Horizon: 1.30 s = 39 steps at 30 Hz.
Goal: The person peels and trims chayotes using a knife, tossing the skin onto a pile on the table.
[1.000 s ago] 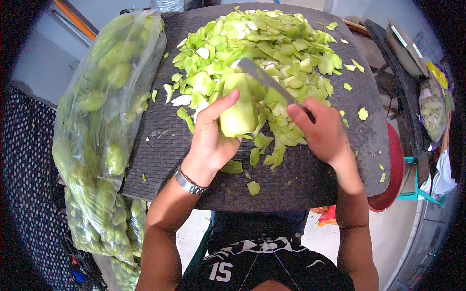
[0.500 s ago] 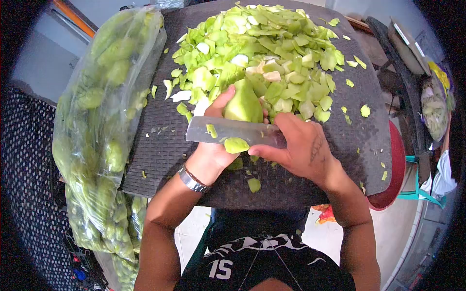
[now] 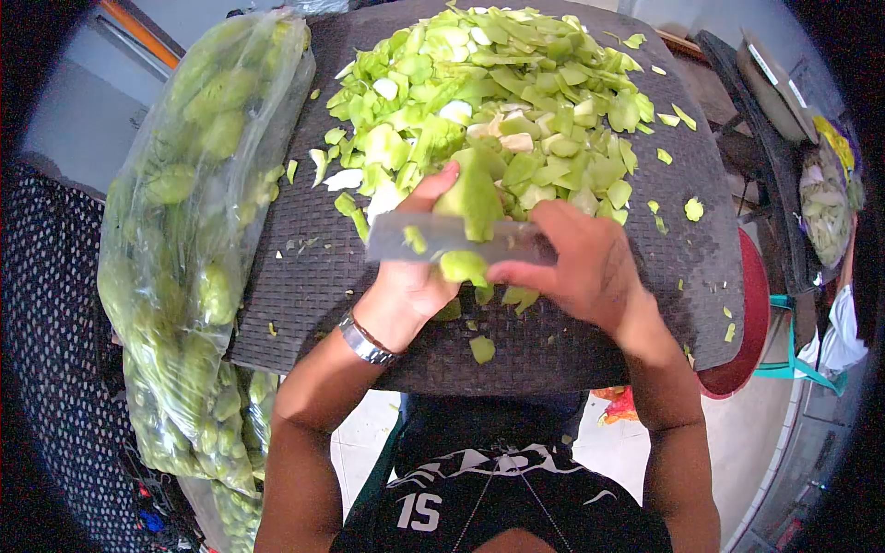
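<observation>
My left hand (image 3: 417, 284), with a metal watch on its wrist, is closed around a pale green chayote (image 3: 468, 195) partly stripped of skin. In my right hand (image 3: 590, 267) is a wide-bladed knife (image 3: 392, 238), its blade lying across the near side of the chayote and blurred by motion. A small green slice sticks to the blade, and a larger cut piece (image 3: 464, 267) hangs by its lower edge near my right thumb. Just beyond my hands a big heap of green peelings (image 3: 516, 74) covers the far part of the dark woven tabletop (image 3: 304, 267).
A long clear plastic bag (image 3: 198, 166) full of green chayotes lies along the table's left side, with more bagged ones below it. Loose scraps dot the tabletop. A red rounded object (image 3: 751, 323) and a teal stool frame (image 3: 782, 355) stand at the right.
The knife and my right hand have shifted slightly right and away from me. A strip of skin now hangs over the blade, and another scrap shows below it on the table.
</observation>
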{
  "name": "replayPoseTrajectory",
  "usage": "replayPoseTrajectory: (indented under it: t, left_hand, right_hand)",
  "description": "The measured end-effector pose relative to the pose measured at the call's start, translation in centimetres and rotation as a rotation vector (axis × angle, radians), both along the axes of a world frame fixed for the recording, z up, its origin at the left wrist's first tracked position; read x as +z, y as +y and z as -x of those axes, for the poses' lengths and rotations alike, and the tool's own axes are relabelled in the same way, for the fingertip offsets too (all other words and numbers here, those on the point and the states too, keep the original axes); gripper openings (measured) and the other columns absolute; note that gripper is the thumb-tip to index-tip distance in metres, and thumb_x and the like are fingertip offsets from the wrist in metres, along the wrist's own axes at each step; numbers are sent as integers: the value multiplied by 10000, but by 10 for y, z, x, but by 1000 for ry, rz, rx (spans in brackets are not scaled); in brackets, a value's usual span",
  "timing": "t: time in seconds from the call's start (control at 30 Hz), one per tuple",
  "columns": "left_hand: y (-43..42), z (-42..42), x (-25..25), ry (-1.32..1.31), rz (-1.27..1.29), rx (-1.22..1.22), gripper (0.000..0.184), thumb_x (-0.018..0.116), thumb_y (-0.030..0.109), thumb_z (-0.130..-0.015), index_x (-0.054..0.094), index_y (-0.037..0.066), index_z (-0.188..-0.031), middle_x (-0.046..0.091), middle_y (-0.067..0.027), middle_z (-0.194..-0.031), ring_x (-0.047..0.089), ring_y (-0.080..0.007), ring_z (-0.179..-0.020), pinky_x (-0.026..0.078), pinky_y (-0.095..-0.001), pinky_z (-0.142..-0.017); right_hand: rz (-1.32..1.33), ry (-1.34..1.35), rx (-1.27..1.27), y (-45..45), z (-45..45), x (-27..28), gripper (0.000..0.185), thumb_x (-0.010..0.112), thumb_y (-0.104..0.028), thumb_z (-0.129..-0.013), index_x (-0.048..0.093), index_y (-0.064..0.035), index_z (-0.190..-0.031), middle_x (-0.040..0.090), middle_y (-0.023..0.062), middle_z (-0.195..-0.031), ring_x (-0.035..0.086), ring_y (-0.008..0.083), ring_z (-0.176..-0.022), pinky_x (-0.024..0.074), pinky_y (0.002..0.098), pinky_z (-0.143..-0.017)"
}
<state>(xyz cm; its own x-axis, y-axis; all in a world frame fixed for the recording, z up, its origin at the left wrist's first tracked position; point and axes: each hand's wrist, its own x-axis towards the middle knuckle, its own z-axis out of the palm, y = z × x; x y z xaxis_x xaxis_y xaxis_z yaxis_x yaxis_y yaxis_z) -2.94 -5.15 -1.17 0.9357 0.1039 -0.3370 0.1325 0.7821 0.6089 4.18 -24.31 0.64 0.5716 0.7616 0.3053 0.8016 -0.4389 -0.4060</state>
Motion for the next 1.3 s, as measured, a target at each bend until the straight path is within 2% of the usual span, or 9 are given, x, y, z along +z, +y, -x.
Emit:
replayPoseTrajectory:
  t: [0.17, 0.33, 0.47, 0.57, 0.7, 0.87, 1.0, 1.13, 1.3]
  left_hand:
    - [-3, 3, 19, 16, -89, -133, 509, 513, 512, -1013, 561, 120, -1335, 695, -104, -1143, 709, -295, -933, 562, -408, -519]
    - [-1, 0, 14, 9, -75, 60, 518, 539, 527, -1006, 587, 121, -1325, 703, -109, -1136, 692, -286, -1017, 562, -522, -849]
    - [4, 0, 2, -20, 29, -20, 536, 562, 511, -1012, 603, 104, -1359, 691, -148, -1235, 681, -319, -1106, 540, -493, -999]
    - [3, 1, -3, -71, 83, -67, 525, 563, 475, -1024, 588, 92, -1382, 678, -164, -1280, 670, -319, -1155, 525, -492, -1037]
    - [-15, 12, 14, -126, -156, 17, 542, 528, 467, -1044, 545, 85, -1427, 661, -164, -1322, 657, -323, -1192, 516, -504, -1052]
    - [-9, -2, 7, -44, -22, -39, 570, 479, 515, -1050, 506, 114, -1454, 666, -133, -1311, 683, -290, -1122, 585, -488, -892]
    - [-5, 3, 14, 20, -53, -44, 590, 467, 604, -1020, 558, 132, -1362, 690, -86, -1149, 687, -277, -900, 538, -414, -579]
    - [-3, 2, 20, -45, 3, -166, 555, 472, 581, -1032, 563, 150, -1370, 683, -83, -1142, 695, -266, -937, 572, -447, -637]
    - [-3, -3, 12, 8, -62, -34, 526, 499, 561, -1033, 571, 155, -1361, 687, -75, -1128, 699, -246, -947, 601, -483, -682]
  right_hand:
    - [5, 238, -329, -21, -44, 8, 605, 711, -585, -891, 623, 7, -800, 623, 226, -688, 658, 415, -643, 501, 474, -587]
    - [-27, 318, -204, -7, -14, 14, 608, 728, -581, -883, 588, 4, -788, 614, 221, -685, 643, 415, -638, 493, 464, -588]
    - [-54, 111, 51, 4, 8, 4, 639, 720, -639, -848, 603, -12, -880, 641, 199, -783, 669, 412, -722, 518, 482, -619]
    - [-149, 136, 68, 5, 10, 0, 558, 805, -499, -826, 549, -3, -848, 577, 195, -747, 613, 418, -693, 474, 452, -599]
    - [-128, 119, 99, 3, 8, 0, 560, 807, -512, -816, 554, -14, -849, 581, 190, -749, 619, 418, -695, 481, 453, -601]
    - [-64, 72, 76, -2, -2, 1, 559, 808, -525, -808, 563, -24, -849, 584, 185, -735, 618, 406, -688, 473, 449, -594]
    - [-11, 78, -159, -17, -31, 2, 613, 721, -613, -862, 601, -16, -792, 630, 220, -726, 652, 430, -692, 492, 487, -606]
    - [17, 253, -443, -37, -59, 11, 596, 715, -576, -892, 600, -2, -775, 592, 228, -665, 627, 416, -634, 468, 477, -586]
    - [-75, 299, -202, -14, -23, 16, 575, 730, -554, -892, 621, 8, -829, 607, 222, -694, 635, 403, -644, 477, 477, -594]
